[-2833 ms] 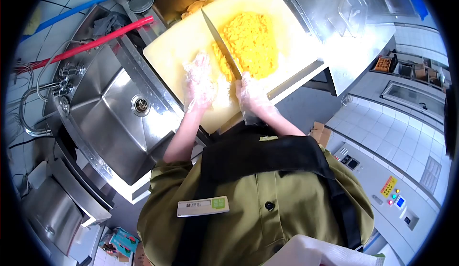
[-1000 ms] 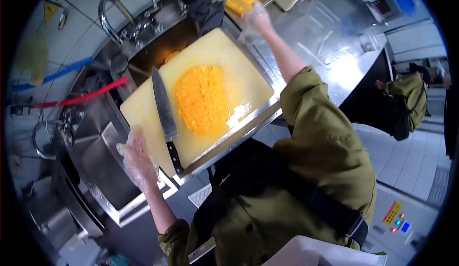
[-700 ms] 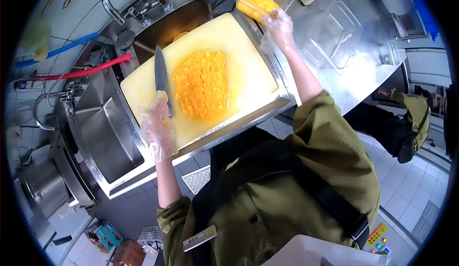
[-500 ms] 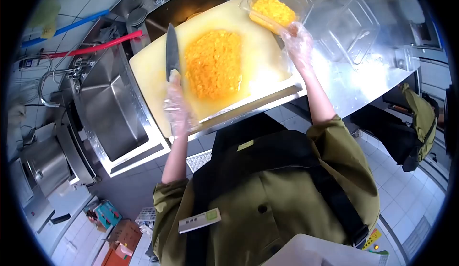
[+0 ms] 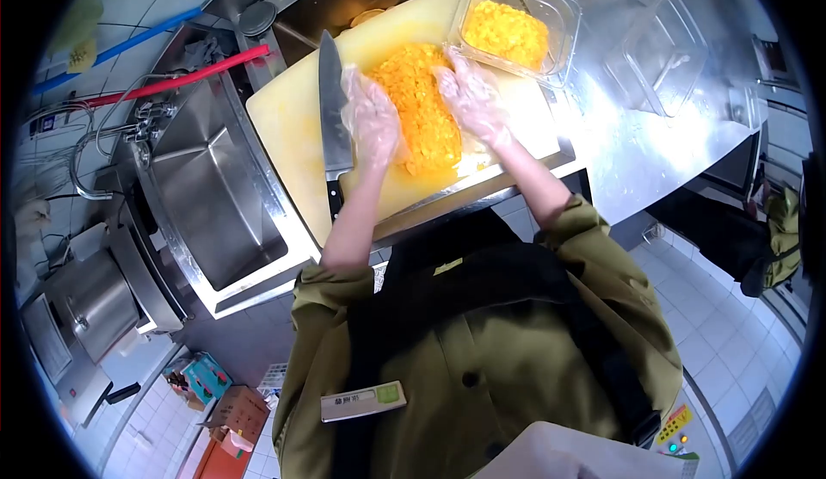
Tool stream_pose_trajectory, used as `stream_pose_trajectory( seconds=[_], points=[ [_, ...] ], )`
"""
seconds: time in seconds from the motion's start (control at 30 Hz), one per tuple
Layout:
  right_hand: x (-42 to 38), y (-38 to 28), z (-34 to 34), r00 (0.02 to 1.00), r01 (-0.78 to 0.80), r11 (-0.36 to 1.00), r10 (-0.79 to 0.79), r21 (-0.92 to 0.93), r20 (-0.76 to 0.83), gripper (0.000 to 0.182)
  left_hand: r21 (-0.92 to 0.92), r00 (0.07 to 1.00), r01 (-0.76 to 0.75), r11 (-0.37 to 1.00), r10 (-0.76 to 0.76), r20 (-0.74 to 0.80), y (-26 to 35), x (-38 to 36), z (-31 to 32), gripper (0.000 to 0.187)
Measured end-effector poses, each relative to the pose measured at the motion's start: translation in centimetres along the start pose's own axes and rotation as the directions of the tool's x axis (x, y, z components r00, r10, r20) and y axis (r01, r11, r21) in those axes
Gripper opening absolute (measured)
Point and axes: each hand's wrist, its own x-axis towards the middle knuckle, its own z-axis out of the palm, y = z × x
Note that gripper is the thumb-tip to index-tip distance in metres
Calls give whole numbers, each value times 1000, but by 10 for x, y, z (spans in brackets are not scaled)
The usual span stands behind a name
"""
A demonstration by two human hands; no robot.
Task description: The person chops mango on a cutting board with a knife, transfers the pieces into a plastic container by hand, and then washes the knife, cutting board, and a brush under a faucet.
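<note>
A heap of wet, finely chopped yellow-orange food [image 5: 422, 117], which looks like mango, lies on the pale cutting board [image 5: 288, 126]. My left hand [image 5: 376, 122], in a clear plastic glove, rests along the heap's left side with fingers stretched out. On the right side, my right hand [image 5: 473, 100], also gloved, lies against the heap with its fingers extended. Left of my left hand, a large knife [image 5: 332, 105] with a black handle lies flat on the board. A clear container [image 5: 564, 44] at the board's far right corner holds more of the chopped pieces.
A clear plastic lid or second container [image 5: 662, 57] sits on the steel counter [image 5: 619, 160] to the right. Steel sinks [image 5: 211, 195] are to the left and behind the board. At the far right, another person's sleeve [image 5: 781, 229] shows.
The knife has been let go onto the board. My left hand has moved onto the heap's left side, and my right hand has left the container for its right side.
</note>
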Motion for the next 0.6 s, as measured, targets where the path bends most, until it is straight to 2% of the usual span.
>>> stream_pose_trajectory(
  seconds=[0.03, 0.1, 0.17, 0.27, 0.3, 0.33, 0.4, 0.43, 0.47, 0.5, 0.57, 0.6],
  points=[
    [11, 0, 3, 998, 62, 998, -61, -28, 33, 45, 133, 993, -31, 991, 15, 116, -14, 17, 3, 44],
    [39, 19, 23, 987, 44, 972, -77, 231, 138, 45, 295, 955, -51, 954, -40, 294, 0, 37, -7, 41],
    [55, 17, 23, 968, -121, 815, -30, 566, 250, 46, 365, 898, -7, 931, -155, 412, 29, 58, -18, 37],
    [58, -3, 2, 927, -256, 765, 20, 591, 375, 31, 238, 900, -56, 970, -54, 432, 26, 57, -16, 36],
    [53, 5, -2, 941, -30, 858, -150, 513, 305, 30, 6, 881, -38, 999, 30, 472, 21, 56, -21, 37],
    [45, 21, -9, 912, 206, 889, -326, 410, 250, 29, -225, 863, -14, 974, 126, 490, 11, 55, -28, 37],
    [35, 33, -3, 930, 256, 871, -341, 419, 141, 28, -303, 897, -72, 950, 194, 397, -1, 51, -24, 38],
    [28, 34, 6, 983, 82, 829, -158, 553, 91, 28, -146, 936, -140, 979, 179, 304, -7, 47, -15, 39],
    [24, 32, 14, 997, -73, 732, 35, 678, 71, 28, 20, 963, -188, 982, 180, 202, -7, 44, -9, 41],
    [23, 27, 20, 999, -40, 823, 21, 567, 40, 29, -44, 898, 246, 968, -211, 385, 39, 46, -28, 44],
    [25, 14, 33, 1000, 23, 950, -18, 312, -17, 29, -44, 875, 303, 952, -259, 409, 53, 43, -25, 39],
    [29, 9, 42, 999, -40, 912, 49, 407, -12, 29, -42, 861, 331, 943, -283, 422, 57, 42, -24, 37]
  ],
)
